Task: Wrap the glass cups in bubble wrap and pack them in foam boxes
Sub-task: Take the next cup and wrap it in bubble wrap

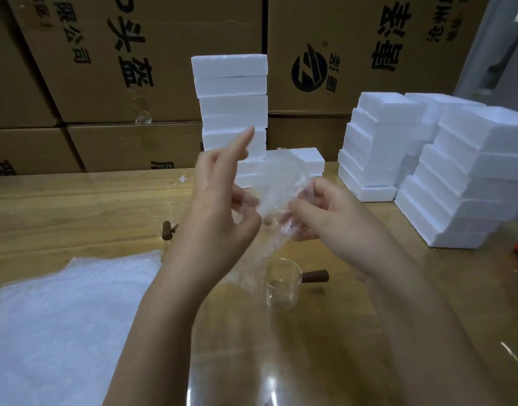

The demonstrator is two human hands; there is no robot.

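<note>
Both hands are raised above the wooden table with a clear sheet of bubble wrap between them. My left hand pinches the sheet's left side with thumb and lower fingers while its index finger points up. My right hand grips the right side, fingers curled round the wrap. Whether a cup is inside the wrap I cannot tell. Below the hands, a bare glass cup with a brown wooden handle stands on the table. Another brown handle of a cup shows left of my left wrist.
A pile of bubble wrap sheets lies at the near left. White foam boxes form a tall stack at the back centre and lower stacks at the right. Large cardboard cartons wall off the back.
</note>
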